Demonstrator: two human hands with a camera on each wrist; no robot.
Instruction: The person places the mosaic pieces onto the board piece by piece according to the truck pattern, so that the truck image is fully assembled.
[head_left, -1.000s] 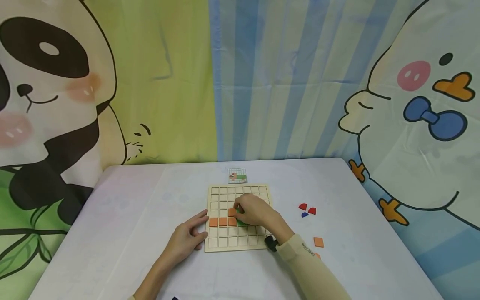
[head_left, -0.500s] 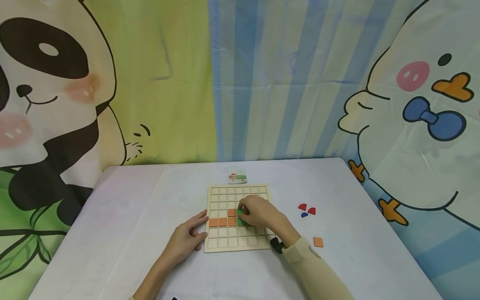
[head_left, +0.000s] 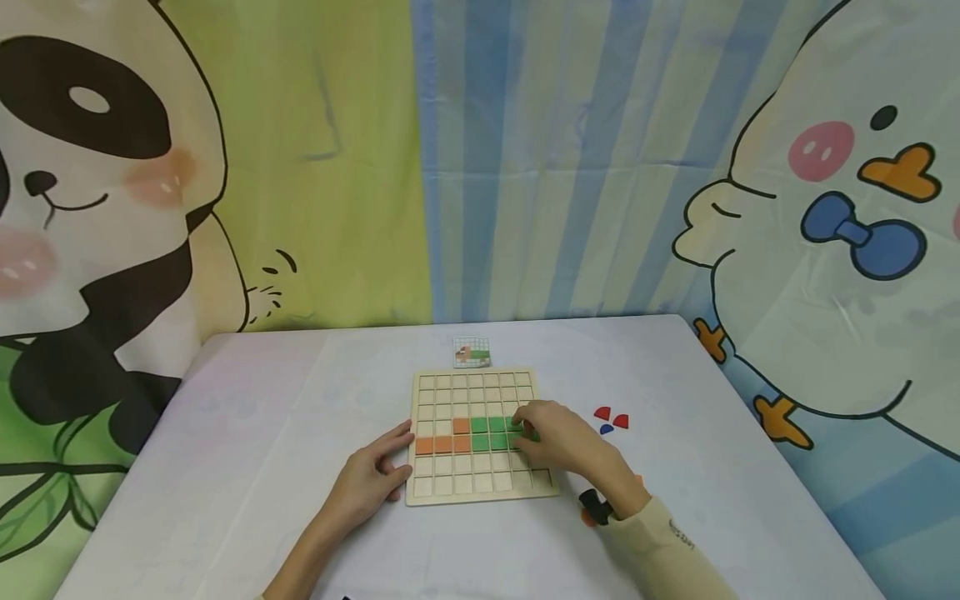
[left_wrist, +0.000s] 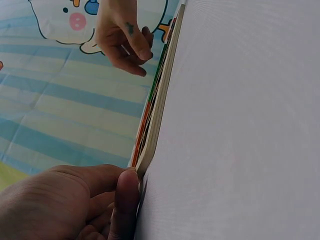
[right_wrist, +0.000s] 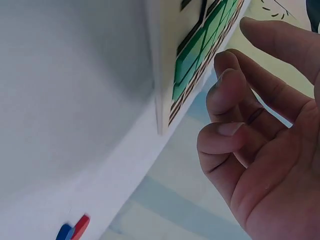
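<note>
A square wooden grid board [head_left: 480, 487] lies on the table. Three orange square tiles [head_left: 443, 445] sit in one row, with another orange tile [head_left: 461, 426] above the rightmost. Right of them are green square tiles [head_left: 489, 433] in two rows. My left hand [head_left: 367, 475] rests against the board's left edge, its index finger and thumb spread apart, both touching the edge. My right hand [head_left: 562, 437] is over the right end of the green tiles. In the right wrist view, that hand [right_wrist: 270, 140] has bent fingers apart from the thumb, nothing visible between them.
Behind the board lies a small card [head_left: 472, 352] with a printed coloured grid. To the right are two red pieces [head_left: 620, 422] and a blue piece [head_left: 607, 429]. Orange pieces [head_left: 588, 518] show partly behind the right wrist. A printed curtain [head_left: 510, 167] hangs behind the table.
My right hand has moved right across the board from the left end of the green tiles, uncovering most of them. My left hand has stayed at the board's edge.
</note>
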